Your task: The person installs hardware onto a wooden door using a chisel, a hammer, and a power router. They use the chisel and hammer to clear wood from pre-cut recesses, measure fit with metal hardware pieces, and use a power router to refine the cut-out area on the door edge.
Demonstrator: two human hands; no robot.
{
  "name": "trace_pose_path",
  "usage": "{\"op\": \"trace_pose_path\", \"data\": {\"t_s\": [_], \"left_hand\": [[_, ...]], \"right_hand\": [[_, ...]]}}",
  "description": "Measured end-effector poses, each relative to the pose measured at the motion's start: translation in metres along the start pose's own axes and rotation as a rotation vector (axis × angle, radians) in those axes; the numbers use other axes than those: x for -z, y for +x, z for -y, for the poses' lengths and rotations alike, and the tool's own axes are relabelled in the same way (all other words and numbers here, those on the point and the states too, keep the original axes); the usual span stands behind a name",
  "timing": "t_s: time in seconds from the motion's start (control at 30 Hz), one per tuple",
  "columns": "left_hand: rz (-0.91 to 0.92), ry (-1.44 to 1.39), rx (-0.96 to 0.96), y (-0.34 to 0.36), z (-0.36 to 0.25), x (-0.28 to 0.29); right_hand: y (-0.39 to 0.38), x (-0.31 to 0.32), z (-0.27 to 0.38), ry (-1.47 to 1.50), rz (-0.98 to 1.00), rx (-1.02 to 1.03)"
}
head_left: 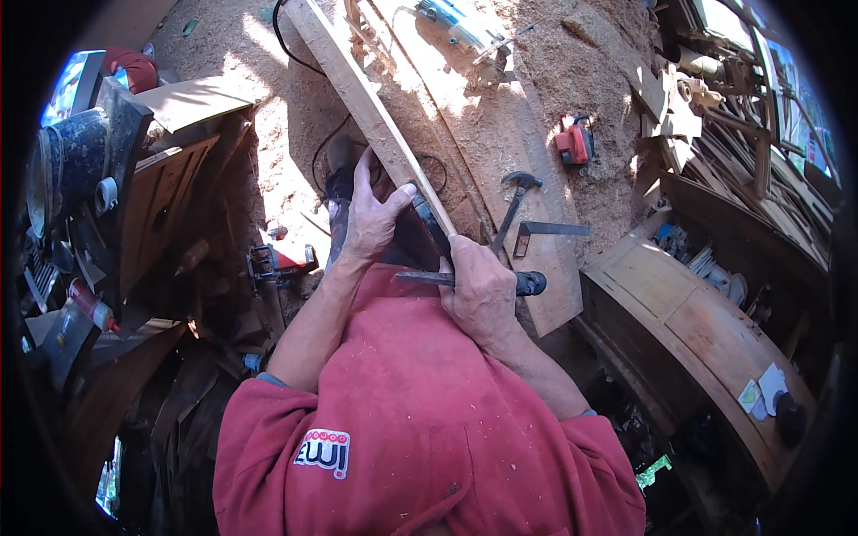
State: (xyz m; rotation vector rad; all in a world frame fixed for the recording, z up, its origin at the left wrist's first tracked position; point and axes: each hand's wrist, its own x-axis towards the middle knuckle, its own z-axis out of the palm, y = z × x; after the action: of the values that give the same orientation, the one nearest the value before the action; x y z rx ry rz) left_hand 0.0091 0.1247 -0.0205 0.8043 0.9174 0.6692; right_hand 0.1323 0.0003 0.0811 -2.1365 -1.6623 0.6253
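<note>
Long pale plank (371, 116) was in work, running from top centre of frame down to mid-frame, near end by R hand (478, 281). L hand (374, 214) was part open: thumb on plank's edge, fingers spread along its left side, no full wrap visible. R hand was closed round a chisel-like tool (422, 278), blade pointing left, dark handle out to the right; fingers also met plank's near end. Blade looked apart from the wood.

Progress: plank had a straight, shaped outline, so rough sizing was prob. done. It was a loose pc, w/ no joint to another part visible. Couldn't tell if any notch or slot was cut, so amt left was unclear too.

Around: just right of centre, hammer (511, 210) & square (550, 230) lay on a wide board (550, 299), close by R hand, crowding that side. Black cable (293, 52) looped left of plank, upper centre, a poss. snag. Red power tool (574, 141) sat upper right on sawdust (608, 192); another red tool (284, 259) lay left of centre. Wooden cabinet (666, 290) hemmed in the right, blue drum (76, 161) the far left.
</note>
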Motion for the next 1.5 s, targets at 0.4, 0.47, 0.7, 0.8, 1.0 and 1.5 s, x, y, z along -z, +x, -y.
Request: {"op": "trace_pose_path", "data": {"t_s": [0.4,0.47,0.7,0.8,1.0,1.5], "left_hand": [[0.137,0.157,-0.030,-0.031,0.047,0.020],[0.151,0.186,0.001,-0.048,0.057,0.016],[0.060,0.179,0.004,-0.062,0.071,-0.009],[0.041,0.075,0.118,-0.062,0.069,-0.013],[0.036,-0.036,0.130,-0.057,0.080,-0.014],[-0.076,-0.076,-0.012,-0.035,0.071,0.002]], "right_hand": [[-0.001,-0.006,-0.005,0.013,-0.021,-0.094],[0.000,-0.005,0.001,-0.009,-0.022,-0.074],[0.002,-0.003,-0.011,0.086,-0.071,-0.195],[0.003,-0.005,-0.014,0.101,-0.094,-0.159],[0.006,-0.007,-0.006,0.037,-0.109,-0.110],[-0.001,-0.005,0.023,-0.170,0.011,-0.036]]}}
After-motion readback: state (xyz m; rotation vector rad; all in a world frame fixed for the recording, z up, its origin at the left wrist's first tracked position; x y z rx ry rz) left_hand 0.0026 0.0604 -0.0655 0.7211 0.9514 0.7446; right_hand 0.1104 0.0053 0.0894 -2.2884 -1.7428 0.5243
